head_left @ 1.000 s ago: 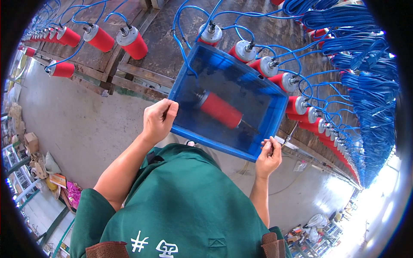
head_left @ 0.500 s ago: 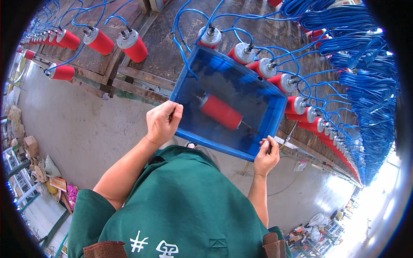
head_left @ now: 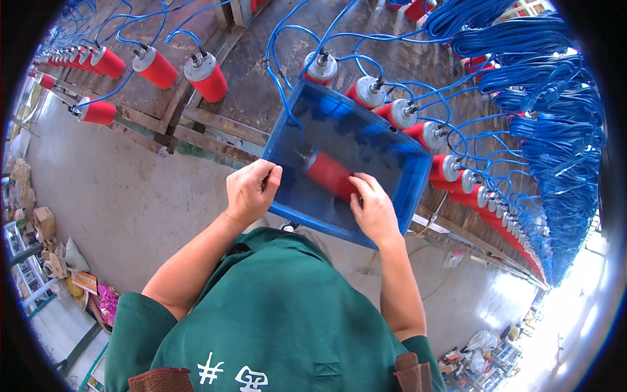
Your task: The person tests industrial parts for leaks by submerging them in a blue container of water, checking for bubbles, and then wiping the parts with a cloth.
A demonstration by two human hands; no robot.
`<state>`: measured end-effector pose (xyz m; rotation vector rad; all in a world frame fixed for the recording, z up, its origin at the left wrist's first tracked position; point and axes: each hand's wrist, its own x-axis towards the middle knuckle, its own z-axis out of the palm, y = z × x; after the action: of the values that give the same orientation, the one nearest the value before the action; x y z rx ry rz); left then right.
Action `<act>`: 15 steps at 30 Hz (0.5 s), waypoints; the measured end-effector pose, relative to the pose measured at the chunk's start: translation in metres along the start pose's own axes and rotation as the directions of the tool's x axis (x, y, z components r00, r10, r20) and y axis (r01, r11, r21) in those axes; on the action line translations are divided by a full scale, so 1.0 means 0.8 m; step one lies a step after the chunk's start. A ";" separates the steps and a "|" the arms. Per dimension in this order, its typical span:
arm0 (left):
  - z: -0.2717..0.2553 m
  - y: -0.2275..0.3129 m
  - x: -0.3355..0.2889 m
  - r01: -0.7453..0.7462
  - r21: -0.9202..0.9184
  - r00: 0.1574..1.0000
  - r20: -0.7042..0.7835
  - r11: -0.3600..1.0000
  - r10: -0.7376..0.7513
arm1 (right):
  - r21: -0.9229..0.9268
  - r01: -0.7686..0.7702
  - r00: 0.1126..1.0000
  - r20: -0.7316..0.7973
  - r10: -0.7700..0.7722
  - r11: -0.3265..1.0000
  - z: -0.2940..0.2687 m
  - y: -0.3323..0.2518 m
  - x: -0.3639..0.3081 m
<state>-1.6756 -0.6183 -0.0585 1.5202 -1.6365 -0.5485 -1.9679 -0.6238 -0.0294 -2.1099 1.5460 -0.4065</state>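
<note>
In front of me is a blue plastic tub (head_left: 418, 189), tilted across the bench edge, its inside dark and glossy as if with liquid. My left hand (head_left: 253, 191) is closed on the tub's near left corner. Inside lies a red cylinder (head_left: 326, 173) with a metal cap, blurred; a blue cable dips into the tub near its capped end. My right hand (head_left: 375, 208) reaches over the tub's near rim, thumb and fingers closed about the cylinder's lower right end.
Capped red cylinders (head_left: 209, 81) with blue cables line the dark bench (head_left: 248, 72) on both sides. Bundled blue cable coils (head_left: 555, 150) are heaped along the right. Grey floor (head_left: 150, 189) lies below left, with boxes and bags (head_left: 72, 261) beyond.
My right hand has left the tub's near right corner and moved inward onto the red cylinder's end. My left hand keeps its grip on the tub.
</note>
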 end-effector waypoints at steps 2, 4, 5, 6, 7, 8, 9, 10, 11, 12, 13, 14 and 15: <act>0.000 0.000 -0.001 0.006 -0.001 1.000 -0.007 1.000 -0.007 | -0.049 0.038 0.999 0.040 -0.036 0.998 0.016 0.004 0.018; 0.000 0.003 -0.001 0.024 0.004 1.000 -0.010 1.000 -0.024 | -0.188 0.114 0.990 0.109 -0.095 0.975 0.032 0.008 0.033; -0.002 0.006 -0.001 0.029 -0.001 1.000 -0.012 1.000 -0.029 | -0.268 0.141 0.983 0.150 -0.104 0.953 0.037 0.008 0.037; -0.003 0.006 0.000 0.027 0.004 0.999 -0.023 1.000 -0.027 | -0.267 0.152 0.982 0.147 -0.116 0.951 0.042 0.004 0.046; -0.003 0.005 -0.001 0.020 0.004 1.000 -0.024 1.000 -0.020 | -0.295 0.090 0.973 0.230 -0.021 0.951 0.046 -0.001 0.055; -0.002 0.005 -0.004 0.014 0.005 1.000 -0.026 1.000 -0.013 | -0.327 0.031 0.949 0.307 0.075 0.944 0.052 -0.004 0.062; 0.000 0.004 -0.004 0.030 0.006 1.000 -0.005 1.000 -0.030 | -0.369 -0.006 0.947 0.297 0.124 0.929 0.064 0.000 0.068; -0.002 0.007 0.000 0.008 0.009 1.000 -0.014 1.000 -0.008 | -0.380 -0.010 0.948 0.290 0.130 0.925 0.067 -0.003 0.074; -0.002 0.009 -0.001 0.014 0.017 1.000 -0.016 1.000 -0.014 | -0.418 -0.037 0.919 0.343 0.196 0.908 0.070 -0.005 0.082; -0.002 0.007 -0.002 0.017 0.026 1.000 -0.018 1.000 -0.016 | -0.455 -0.062 0.884 0.388 0.261 0.888 0.070 -0.012 0.093; -0.002 0.008 -0.003 0.024 0.028 1.000 -0.018 0.999 -0.024 | -0.451 -0.086 0.869 0.403 0.289 0.888 0.069 -0.016 0.100; -0.004 0.008 -0.003 0.031 0.029 0.999 -0.015 0.999 -0.030 | -0.409 -0.122 0.841 0.441 0.313 0.904 0.066 -0.020 0.105; -0.007 0.012 -0.001 0.054 0.034 0.999 0.001 0.998 -0.054 | -0.378 -0.135 0.845 0.438 0.305 0.916 0.068 -0.018 0.107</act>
<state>-1.6771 -0.6148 -0.0483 1.5928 -1.6176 -0.5541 -1.9021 -0.6906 -0.0709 -2.0134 1.5935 0.4827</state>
